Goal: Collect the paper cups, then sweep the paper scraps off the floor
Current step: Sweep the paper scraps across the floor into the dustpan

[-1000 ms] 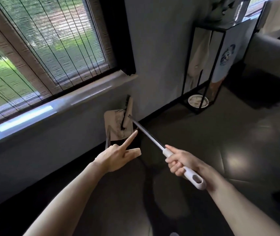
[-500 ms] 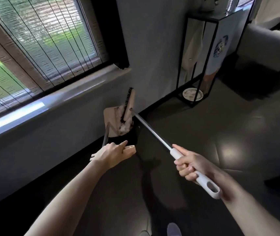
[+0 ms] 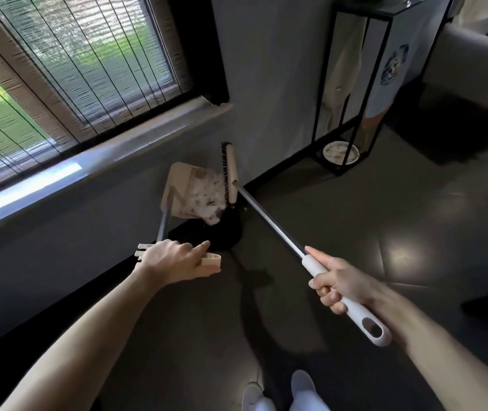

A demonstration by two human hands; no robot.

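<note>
Head view: L hand (image 3: 177, 259) curled round dustpan (image 3: 179, 188) handle, R hand (image 3: 340, 284) wrapped on broom (image 3: 269, 221) grip; paper scraps (image 3: 207, 197) piled in it by wall (image 3: 266, 84), prob v. light, fluttery. Hold handles firm, tip slow.

Dark room, and daylight pours in top left through a wide window (image 3: 73, 69), slatted blinds (image 3: 112, 54) down, green showing outside. A pale sill (image 3: 118, 155) runs below it with a bright streak on it. The grey wall (image 3: 266, 69) stands right of the window, black skirting (image 3: 278, 172) at its foot. The floor (image 3: 355, 307) is glossy dark tile with a soft glare spot (image 3: 406, 247). A black metal stand (image 3: 352, 84) is against the wall, a round dish (image 3: 340, 153) at its base. There's a grey sofa (image 3: 468, 63) far right.
</note>
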